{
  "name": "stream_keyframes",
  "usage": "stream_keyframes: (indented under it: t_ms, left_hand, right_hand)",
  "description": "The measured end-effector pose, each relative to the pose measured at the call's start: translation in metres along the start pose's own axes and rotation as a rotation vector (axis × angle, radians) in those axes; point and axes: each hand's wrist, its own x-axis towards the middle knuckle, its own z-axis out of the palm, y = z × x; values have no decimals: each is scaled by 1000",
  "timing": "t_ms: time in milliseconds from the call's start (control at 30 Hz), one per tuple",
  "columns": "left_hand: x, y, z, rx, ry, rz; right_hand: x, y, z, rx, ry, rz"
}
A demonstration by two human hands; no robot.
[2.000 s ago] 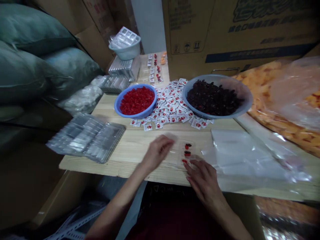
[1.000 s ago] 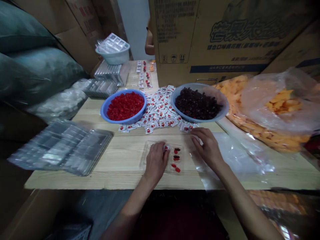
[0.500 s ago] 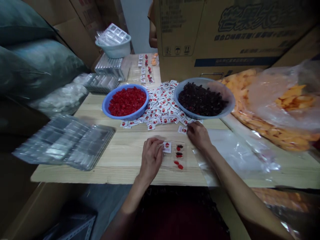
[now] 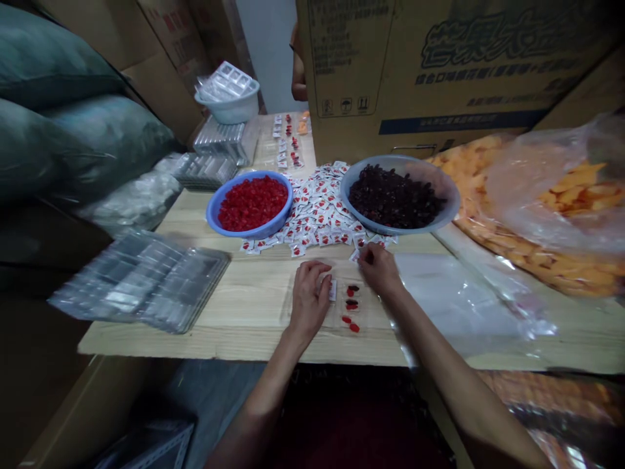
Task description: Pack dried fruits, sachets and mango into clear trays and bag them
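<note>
the near edge of the wooden table (image 4: 234, 329) runs just under both wrists. the strip of bare wood between it and the sachet pile (image 4: 317, 215) is the only open ground: a stack of empty trays (image 4: 141, 280) overhangs the left edge, and a clear plastic sheet (image 4: 454, 293) covers the right side. the clear tray (image 4: 336, 318) lies in that strip, close to the front edge, with a few red and dark fruit pieces (image 4: 351, 304) in its right-hand pockets

the left hand (image 4: 308, 296) lies palm down on the tray, fingers bent, its tips resting on a white sachet (image 4: 333, 290) in the tray rather than wrapped round anything. the right hand (image 4: 378, 270) reaches past the tray's far corner, fingertips drawn together at a loose sachet (image 4: 355, 255) at the pile's near rim; whether it grips it cannot be told

behind the pile stand a blue bowl (image 4: 251, 203) of red pieces and a grey bowl (image 4: 398, 195) of dark ones, well apart. a bag of orange fruit (image 4: 551, 208) lies to the right, a cardboard box (image 4: 415, 65) stands behind, and dark sacks (image 4: 73, 130) rise on the left. another person's arm (image 4: 297, 65) shows beside the box
</note>
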Motion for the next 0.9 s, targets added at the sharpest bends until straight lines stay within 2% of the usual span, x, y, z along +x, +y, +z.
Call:
stream_keyframes:
  t_ms: [67,133,200,267,333,467,533,600,700,767,833,900]
  left_hand:
    - [2,6,5,-77,2,-36]
    - [5,12,8,-216,-26,-122]
    - [8,18,6,-395,-108,-227]
    - [9,20,-3,-509,-192,-305]
    - [7,18,-20,-459,-239,-323]
    - [-10,7,-52,-111,-363,-238]
    - [-22,3,-57,-18,-424,-197]
    - [-33,1,-54,40,-420,-153]
    - [-45,-1,-41,144,-351,-60]
    - [-50,-4,-33,188,-297,-13]
    - [-54,-6,-27,191,-246,16]
    - [-57,-10,-25,177,-201,40]
  right_hand:
    - [-13,-9,-7,148,24,3]
    - [-31,-28,-13,387,37,-29]
    - [-51,-49,-16,597,36,-71]
    - [-70,-64,-18,691,15,-85]
    - [-87,-68,-18,722,-7,-76]
    - [-113,-50,-22,657,-26,-20]
    - [-124,-39,-25,635,-18,43]
    - [-133,-32,-27,623,-13,98]
    - [-136,-29,-31,585,-15,92]
    - [-128,-30,-37,544,1,38]
    - [-109,-29,-49,489,70,-41]
    - [-80,-24,-73,409,199,-117]
